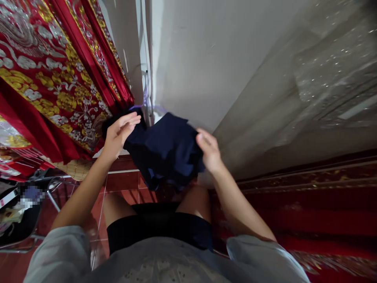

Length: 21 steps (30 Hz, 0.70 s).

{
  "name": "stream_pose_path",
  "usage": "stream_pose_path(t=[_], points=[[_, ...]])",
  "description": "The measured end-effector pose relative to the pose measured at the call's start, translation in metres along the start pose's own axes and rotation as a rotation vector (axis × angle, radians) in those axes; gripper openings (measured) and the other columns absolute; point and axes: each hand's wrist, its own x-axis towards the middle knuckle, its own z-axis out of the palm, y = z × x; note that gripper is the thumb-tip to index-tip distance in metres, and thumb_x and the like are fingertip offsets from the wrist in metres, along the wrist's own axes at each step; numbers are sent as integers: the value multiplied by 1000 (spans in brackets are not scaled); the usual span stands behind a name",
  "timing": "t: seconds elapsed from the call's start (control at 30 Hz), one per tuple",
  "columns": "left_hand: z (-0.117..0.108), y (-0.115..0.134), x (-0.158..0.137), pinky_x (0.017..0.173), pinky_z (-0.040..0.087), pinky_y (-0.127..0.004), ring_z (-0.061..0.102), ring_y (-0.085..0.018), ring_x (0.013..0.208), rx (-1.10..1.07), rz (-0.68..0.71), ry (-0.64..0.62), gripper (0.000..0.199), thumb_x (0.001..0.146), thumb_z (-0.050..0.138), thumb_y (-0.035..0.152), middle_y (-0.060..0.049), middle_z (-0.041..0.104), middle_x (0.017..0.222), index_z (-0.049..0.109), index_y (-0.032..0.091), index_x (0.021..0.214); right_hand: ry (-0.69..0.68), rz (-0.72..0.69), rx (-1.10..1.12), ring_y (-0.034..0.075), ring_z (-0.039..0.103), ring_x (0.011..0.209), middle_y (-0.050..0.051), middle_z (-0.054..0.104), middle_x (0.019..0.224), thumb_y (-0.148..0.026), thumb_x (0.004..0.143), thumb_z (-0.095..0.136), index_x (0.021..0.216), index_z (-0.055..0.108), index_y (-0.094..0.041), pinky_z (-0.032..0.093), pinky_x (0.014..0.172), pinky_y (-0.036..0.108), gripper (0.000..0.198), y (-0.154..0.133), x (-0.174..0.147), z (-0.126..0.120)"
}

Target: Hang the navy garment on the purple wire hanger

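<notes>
A dark navy garment (173, 145) hangs in front of me, beside the white wall corner. Its folds hide its exact kind. Part of a thin purple hanger (160, 108) shows at its top. My left hand (119, 131) is at the garment's upper left, fingers stretched out and apart from the thumb, with nothing visible in it. On the opposite side, my right hand (209, 149) has its thumb and fingers closed on the garment's right edge. The fabric's lower part is blurred and in shadow.
Red cloth with gold and silver embroidery (64, 90) hangs at the left. A black chair with a metal frame (26, 224) stands at lower left with items on it. Clear plastic sheeting (332, 74) covers the right side, above red cloth (324, 212). Red tiles (100, 212) form the floor.
</notes>
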Motion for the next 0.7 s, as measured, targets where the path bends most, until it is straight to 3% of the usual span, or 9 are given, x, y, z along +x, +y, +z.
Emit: stream_pose_path(t=[0.1, 0.17, 0.23, 0.33, 0.43, 0.5, 0.57, 0.63, 0.7], points=[[0, -14, 2, 110, 52, -53, 67, -28, 124, -142, -254, -30, 42, 96, 57, 51, -17, 71, 127, 61, 18, 122, -401, -163, -161, 23, 64, 82, 5, 68, 88, -66, 95, 51, 91, 62, -25, 55, 83, 42, 43, -9, -26, 34], [-2, -20, -1, 104, 56, -51, 71, -27, 113, -194, -397, -28, 39, 93, 58, 48, -16, 74, 113, 59, 18, 118, -630, -279, -186, 23, 65, 85, 6, 69, 95, -60, 98, 50, 99, 61, -26, 54, 83, 41, 36, -13, -32, 51], [-6, -20, -11, 88, 60, -43, 73, -21, 89, -182, -466, -45, 35, 90, 62, 44, -8, 71, 88, 58, 18, 115, -721, -342, -156, 24, 67, 99, 7, 70, 110, -56, 101, 49, 111, 60, -27, 54, 92, 42, 32, -12, -29, 58], [-18, -2, -28, 58, 49, -29, 53, -13, 54, 8, -462, -308, 29, 92, 60, 44, 3, 51, 60, 61, 19, 107, -567, -356, -172, 27, 62, 121, 11, 64, 127, -52, 101, 51, 128, 56, -27, 49, 107, 46, 37, 0, -12, 55], [-33, 23, -36, 52, 38, -26, 46, -11, 51, 312, -335, -511, 33, 96, 54, 48, 2, 49, 59, 69, 19, 98, -335, -319, -287, 33, 46, 142, 18, 51, 147, -58, 96, 57, 142, 50, -23, 39, 118, 53, 58, 16, 9, 45], [-41, 34, -34, 54, 39, -25, 49, -12, 55, 430, -238, -463, 34, 96, 54, 47, 1, 53, 61, 72, 19, 94, -358, -241, -298, 34, 51, 136, 17, 57, 140, -63, 94, 55, 131, 60, -22, 43, 112, 52, 56, 24, 19, 37], [-46, 34, -28, 58, 42, -26, 53, -13, 58, 482, -159, -337, 33, 95, 56, 46, 1, 56, 61, 73, 18, 91, -525, -112, -207, 29, 65, 109, 12, 69, 109, -68, 93, 54, 103, 69, -21, 53, 95, 44, 51, 27, 25, 30], [-49, 25, -19, 64, 47, -27, 59, -15, 63, 508, -98, -164, 31, 94, 60, 44, -1, 62, 65, 72, 17, 89, -621, 37, -41, 21, 66, 80, 5, 68, 82, -72, 89, 57, 83, 66, -20, 54, 76, 36, 53, 25, 30, 23], [-48, 12, -9, 73, 52, -29, 65, -17, 73, 526, -33, 24, 26, 93, 63, 41, -3, 68, 77, 70, 17, 92, -500, 135, 123, 19, 64, 70, 3, 66, 73, -75, 82, 64, 80, 64, -20, 54, 68, 33, 55, 20, 40, 20]])
